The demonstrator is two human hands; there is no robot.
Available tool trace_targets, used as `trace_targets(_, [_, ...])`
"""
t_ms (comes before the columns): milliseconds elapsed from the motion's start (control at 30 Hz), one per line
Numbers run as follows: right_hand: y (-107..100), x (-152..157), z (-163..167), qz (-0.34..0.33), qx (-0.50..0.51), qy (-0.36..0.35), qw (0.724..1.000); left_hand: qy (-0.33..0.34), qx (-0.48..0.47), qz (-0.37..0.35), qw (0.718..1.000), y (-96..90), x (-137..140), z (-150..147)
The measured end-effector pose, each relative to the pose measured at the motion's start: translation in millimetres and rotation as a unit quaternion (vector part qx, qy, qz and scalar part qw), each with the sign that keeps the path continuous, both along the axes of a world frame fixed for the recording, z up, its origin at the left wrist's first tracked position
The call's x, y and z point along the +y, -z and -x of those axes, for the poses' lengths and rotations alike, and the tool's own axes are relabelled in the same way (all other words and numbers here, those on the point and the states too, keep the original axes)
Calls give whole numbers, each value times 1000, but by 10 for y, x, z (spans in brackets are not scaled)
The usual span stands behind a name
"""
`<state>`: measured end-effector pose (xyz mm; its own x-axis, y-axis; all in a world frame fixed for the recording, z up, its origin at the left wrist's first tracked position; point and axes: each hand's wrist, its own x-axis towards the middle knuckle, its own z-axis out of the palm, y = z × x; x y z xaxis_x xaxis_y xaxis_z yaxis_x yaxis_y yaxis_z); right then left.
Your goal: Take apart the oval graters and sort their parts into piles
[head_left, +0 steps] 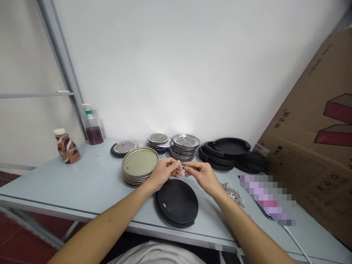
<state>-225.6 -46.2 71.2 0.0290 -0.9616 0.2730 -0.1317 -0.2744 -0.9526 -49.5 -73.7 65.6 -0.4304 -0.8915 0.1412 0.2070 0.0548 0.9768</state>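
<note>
My left hand (164, 170) and my right hand (200, 174) meet above the table, fingertips almost touching. Both pinch one small, shiny metal piece (180, 165), mostly hidden by the fingers; its exact kind does not show. Just below them lies a round black lid-like disc (180, 201) with a small hole near its left side. Beside my left wrist rises a stack of olive-green round metal plates (140, 161). A loose pile of bent metal wire clips (232, 194) lies to the right of my right wrist.
Grater discs (186, 141) stand in stacks along the wall, with black round trays (231, 146) to their right. A grater disc in a black holder (125, 147), a brown bottle (67, 146) and a dark-liquid bottle (94, 130) are leftward. A phone (266, 200) and large carton (310, 146) flank the right.
</note>
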Motion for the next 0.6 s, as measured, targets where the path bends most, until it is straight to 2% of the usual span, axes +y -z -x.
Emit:
trace_targets(67, [5,8,-7,19,34,11,999,-47,-54,104,992,10,29,4])
trace_targets(133, [21,14,-9,29,58,9,998,-90,-114,200,969,6,64,2])
trace_targets(200, [40,22,-11,60,103,13,993,-113,-157,271,943,-8,91,-2])
trace_targets(267, [62,33,-19,125,170,41,977,-113,-175,315,926,-21,103,-6])
trace_targets(433, [141,50,-60,285,282,113,909,-104,-181,348,914,-24,85,-14])
trace_targets(600, [239,33,-68,343,352,153,857,-100,-176,335,920,-13,42,-38])
